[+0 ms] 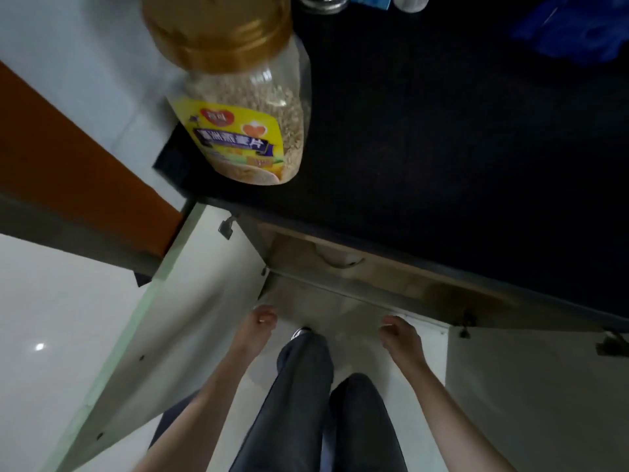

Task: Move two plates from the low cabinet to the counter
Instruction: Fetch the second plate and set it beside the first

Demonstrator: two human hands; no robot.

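The low cabinet (391, 277) stands open under the black counter (442, 131), with both white doors swung out. A pale rounded rim, possibly a plate (337, 258), shows on the shelf just inside; most of the inside is hidden by the counter edge. My left hand (260, 321) and my right hand (400, 335) hang in front of the opening, fingers loosely curled, holding nothing and touching nothing.
A big clear jar of oats (245, 97) with a gold lid stands at the counter's left edge. A blue cloth (575, 32) lies at the far right. The left door (190, 318) and right door (531, 386) flank my legs (306, 403) on the white floor.
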